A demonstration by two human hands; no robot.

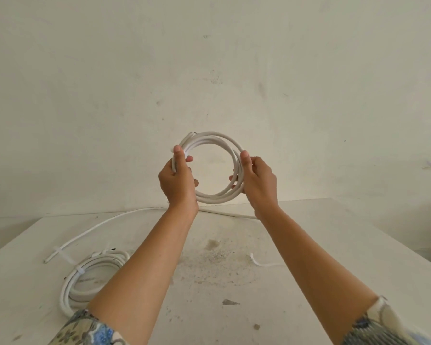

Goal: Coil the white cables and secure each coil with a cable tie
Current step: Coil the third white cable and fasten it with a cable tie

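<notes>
Stained white table [334, 235] against a scuffed, marked off-white wall [209, 58].

I am holding a round coil of white cable [210, 134] upright in the air above the table [334, 245], gripping its gathered loops on one side with my left hand [178, 181] and on the other with my right hand [258, 181]. A second coil [69, 287] is lying flat at the near left, with a white cable tie [81, 270] wrapping it. A loose white cable [97, 226] is trailing across the far side, another tie [63, 255] crossing its near end.
</notes>
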